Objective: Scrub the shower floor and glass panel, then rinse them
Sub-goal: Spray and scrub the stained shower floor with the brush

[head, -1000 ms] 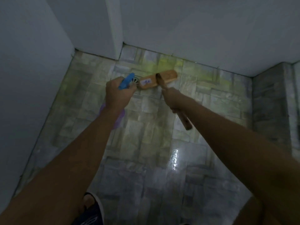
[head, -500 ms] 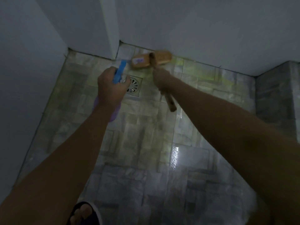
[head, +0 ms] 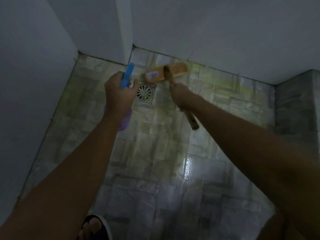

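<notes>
my right grip (head: 180, 96) closes round the handle of the wooden brush (head: 167, 72), its head on the shower floor (head: 155, 144) at the far edge, just beyond the drain (head: 144, 92). my left grip (head: 119, 94) holds the spray bottle (head: 127, 76). i judge floor scrubbing underway; glass panel and rinsing remain.

The left hand (head: 119, 94) grips a spray bottle (head: 125, 121) with a purple body and a blue spray head. The right hand (head: 180, 96) grips the wooden handle of a scrub brush (head: 176, 70), whose head lies on the tiled shower floor (head: 155, 153) at the foot of the far white wall (head: 216, 32). A round metal drain (head: 145, 92) sits between the hands. The tiles shine wet. A foot in a sandal (head: 93, 227) shows below.
</notes>
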Action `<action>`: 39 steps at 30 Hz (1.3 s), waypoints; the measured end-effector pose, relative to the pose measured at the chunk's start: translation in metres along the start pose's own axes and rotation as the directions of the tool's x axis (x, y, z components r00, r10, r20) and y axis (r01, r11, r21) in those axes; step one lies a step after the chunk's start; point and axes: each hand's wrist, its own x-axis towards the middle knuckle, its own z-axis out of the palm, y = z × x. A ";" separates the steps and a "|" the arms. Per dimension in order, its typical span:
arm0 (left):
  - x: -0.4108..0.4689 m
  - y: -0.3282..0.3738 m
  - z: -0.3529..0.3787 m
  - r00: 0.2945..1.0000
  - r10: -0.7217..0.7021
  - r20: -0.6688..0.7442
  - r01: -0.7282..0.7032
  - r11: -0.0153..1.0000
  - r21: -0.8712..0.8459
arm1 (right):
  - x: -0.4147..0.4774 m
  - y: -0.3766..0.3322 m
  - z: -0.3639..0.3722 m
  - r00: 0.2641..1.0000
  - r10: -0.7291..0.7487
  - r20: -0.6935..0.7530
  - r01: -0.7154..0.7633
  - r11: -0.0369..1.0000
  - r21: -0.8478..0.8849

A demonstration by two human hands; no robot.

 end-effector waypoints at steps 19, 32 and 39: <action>-0.003 0.002 0.005 0.998 0.038 0.055 -0.037 0.999 -0.005 | -0.040 0.056 -0.004 0.986 0.168 0.019 -0.169 0.977 0.129; -0.014 0.018 0.005 0.994 0.074 0.079 -0.072 0.997 -0.032 | -0.001 0.013 0.001 0.996 0.079 0.029 -0.083 0.986 0.143; -0.039 0.077 0.070 0.911 0.060 0.408 -0.050 0.998 -0.034 | -0.080 0.176 -0.059 0.893 0.448 -0.047 -0.436 0.885 0.166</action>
